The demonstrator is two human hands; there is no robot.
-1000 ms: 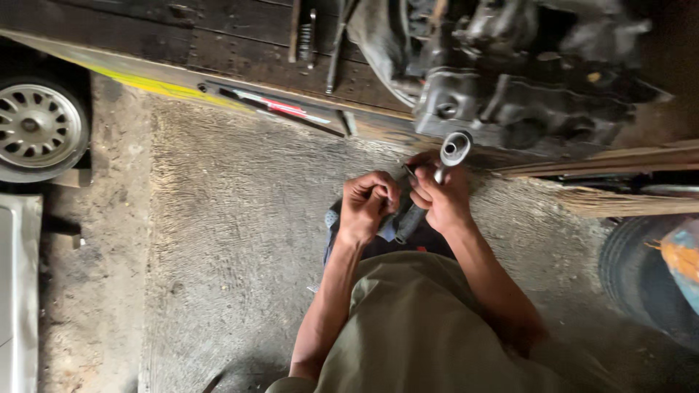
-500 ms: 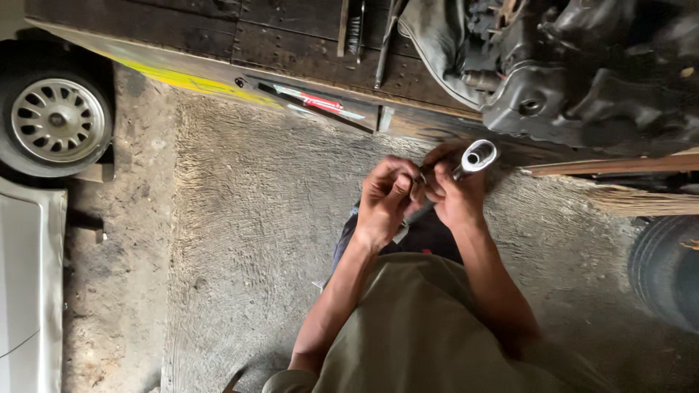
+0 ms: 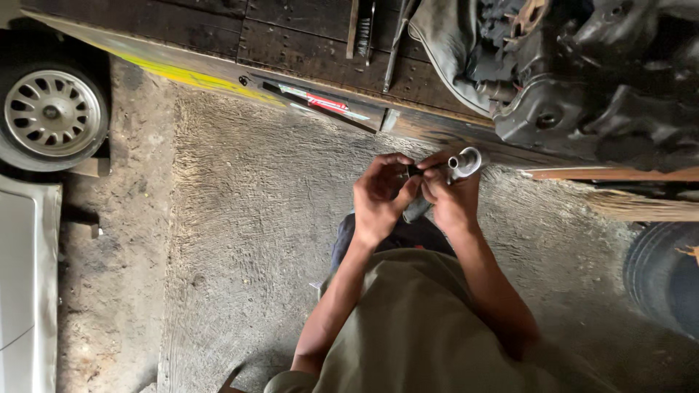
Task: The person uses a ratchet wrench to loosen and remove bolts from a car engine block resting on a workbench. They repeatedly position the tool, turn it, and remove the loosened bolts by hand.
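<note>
Two hands, the left hand [image 3: 380,198] and right hand [image 3: 451,200], meet on one metal tube [image 3: 463,161]. One alloy wheel [image 3: 49,114] at nine o'clock, one tyre [image 3: 662,273] at four, one engine block [image 3: 604,109] at one, one red-handled tool [image 3: 326,103] at twelve.

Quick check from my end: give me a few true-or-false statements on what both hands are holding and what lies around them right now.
1. The right hand holds a short silver metal tube with an open round end. True.
2. The left hand rests flat on the rough concrete floor. False: it is raised, fingers meeting the right hand at a small dark part.
3. A silver spoked car wheel stands at the far left. True.
4. The dark greasy engine block lies on the floor beside the wheel. False: it sits upper right, on the dark wooden platform.
</note>
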